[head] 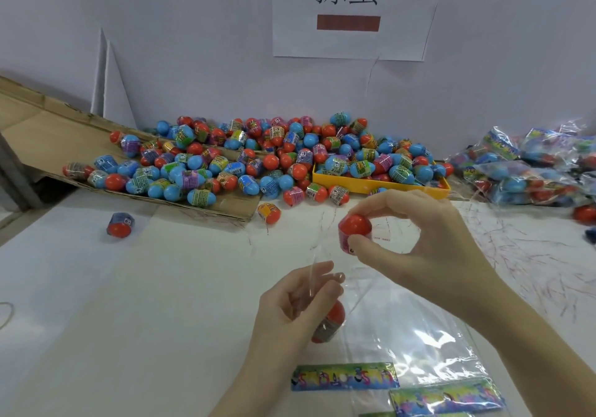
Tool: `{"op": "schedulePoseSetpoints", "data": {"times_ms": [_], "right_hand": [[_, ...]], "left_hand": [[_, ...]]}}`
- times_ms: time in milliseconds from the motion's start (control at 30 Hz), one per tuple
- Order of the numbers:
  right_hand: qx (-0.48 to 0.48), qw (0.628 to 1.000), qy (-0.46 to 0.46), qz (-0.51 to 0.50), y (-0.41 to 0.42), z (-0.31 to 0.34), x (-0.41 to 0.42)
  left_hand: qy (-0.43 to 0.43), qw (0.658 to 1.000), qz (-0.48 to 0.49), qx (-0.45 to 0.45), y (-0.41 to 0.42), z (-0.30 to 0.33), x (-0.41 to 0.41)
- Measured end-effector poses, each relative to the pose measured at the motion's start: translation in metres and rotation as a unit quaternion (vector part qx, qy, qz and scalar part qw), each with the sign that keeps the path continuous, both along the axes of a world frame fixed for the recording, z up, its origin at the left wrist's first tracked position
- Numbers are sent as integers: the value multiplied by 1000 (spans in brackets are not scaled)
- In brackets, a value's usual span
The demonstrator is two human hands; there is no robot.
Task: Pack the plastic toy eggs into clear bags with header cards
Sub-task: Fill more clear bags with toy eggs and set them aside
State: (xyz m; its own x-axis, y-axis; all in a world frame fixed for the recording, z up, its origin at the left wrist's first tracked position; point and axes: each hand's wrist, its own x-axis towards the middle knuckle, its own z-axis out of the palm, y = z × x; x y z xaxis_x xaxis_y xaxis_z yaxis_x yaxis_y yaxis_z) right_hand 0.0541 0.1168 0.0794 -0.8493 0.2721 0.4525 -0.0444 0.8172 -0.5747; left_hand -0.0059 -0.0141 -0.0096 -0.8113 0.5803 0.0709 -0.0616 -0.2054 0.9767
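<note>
My right hand [416,233] pinches a red toy egg [354,228] between thumb and fingers, just above the mouth of a clear bag [325,271]. My left hand [296,300] grips the bag's upper edge near the table's middle. Inside the bag, below my left fingers, lies another red egg [332,323]. A large heap of blue and red eggs [251,158] lies at the back against the wall. Colourful header cards [345,376] lie flat in front, near my arms.
A yellow tray [380,184] holds eggs at the back right. A flattened cardboard sheet [38,139] slopes at the back left. Filled bags [532,165] pile up at the far right. A loose egg [120,224] lies on the left. Spare clear bags [429,336] lie under my right forearm.
</note>
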Motion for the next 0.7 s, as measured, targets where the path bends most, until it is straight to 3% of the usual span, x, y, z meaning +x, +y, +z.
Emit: {"op": "schedulePoseSetpoints", "data": {"times_ms": [133,500,700], "right_hand": [[84,995,-53,-14,5,-2,1],[207,951,-214,86,21,0,2],[273,929,-237,86,16,-15,0]], "left_hand": [[7,1000,2,4,1,1,0],[-3,1000,6,9,0,-1,1],[-3,1000,-5,-8,1,-1,-1]]}}
